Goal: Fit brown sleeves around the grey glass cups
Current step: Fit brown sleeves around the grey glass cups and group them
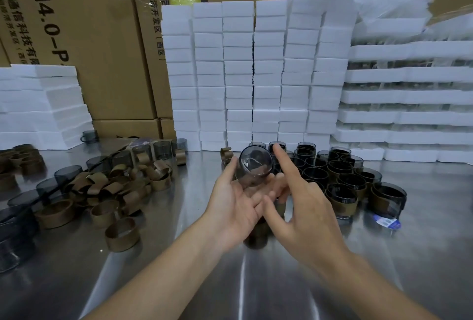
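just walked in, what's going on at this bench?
A person is sleeving grey glass cups at a steel table. The left hand holds one grey glass cup tilted, base toward the camera; the right hand is open beside it, index finger raised. Loose brown sleeves are heaped on the left among bare cups; finished sleeved cups cluster on the right. White foam blocks are stacked behind.

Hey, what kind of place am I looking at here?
Probably a packing or assembly workshop in a warehouse. Large printed cardboard cartons stand behind tall stacks of white foam blocks, and the steel table holds a heap of brown sleeves beside many sleeved grey cups.
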`<state>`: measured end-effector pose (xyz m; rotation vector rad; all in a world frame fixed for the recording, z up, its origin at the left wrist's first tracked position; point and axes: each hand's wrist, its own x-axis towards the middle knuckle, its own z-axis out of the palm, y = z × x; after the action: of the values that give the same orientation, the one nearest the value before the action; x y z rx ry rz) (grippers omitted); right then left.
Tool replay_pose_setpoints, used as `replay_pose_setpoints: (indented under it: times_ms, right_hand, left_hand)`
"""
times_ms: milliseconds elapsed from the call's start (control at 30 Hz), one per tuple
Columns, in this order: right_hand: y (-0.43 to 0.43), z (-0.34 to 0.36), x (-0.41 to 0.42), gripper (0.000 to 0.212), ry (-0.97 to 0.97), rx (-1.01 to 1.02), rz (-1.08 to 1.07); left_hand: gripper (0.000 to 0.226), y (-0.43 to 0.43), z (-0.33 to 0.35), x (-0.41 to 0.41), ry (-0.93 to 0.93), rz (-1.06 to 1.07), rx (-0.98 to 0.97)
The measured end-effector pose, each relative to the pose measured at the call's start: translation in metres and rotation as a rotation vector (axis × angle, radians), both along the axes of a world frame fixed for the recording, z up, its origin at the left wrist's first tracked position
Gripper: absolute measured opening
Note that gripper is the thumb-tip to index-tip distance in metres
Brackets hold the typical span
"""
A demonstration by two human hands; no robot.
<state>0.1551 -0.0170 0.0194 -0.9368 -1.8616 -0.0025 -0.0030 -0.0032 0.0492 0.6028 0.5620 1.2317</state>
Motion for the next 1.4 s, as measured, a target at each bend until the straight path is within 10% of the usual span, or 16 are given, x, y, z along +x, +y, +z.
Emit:
replay_pose_setpoints:
  times_ms: [567,1033,1400]
  right_hand:
    - [-0.007,0.016,-0.003,0.069,-0.309,0.415,-0.181]
    - [0.001,0.009,0.000,0.070,0.115,-0.151,-0.119]
    - [-0.008,0.015,-0.020,0.046,0.657,-0.589,0.510]
  left_hand:
    - [0.068,0.003,-0.001,0.007,0.128,-0.011,0.131]
    - [0.061,-0.003,-0.001,-0.003,0.439,0.117,0.317]
    - [0.056,-0.010,0.005,0.003,0.356,0.077,0.455]
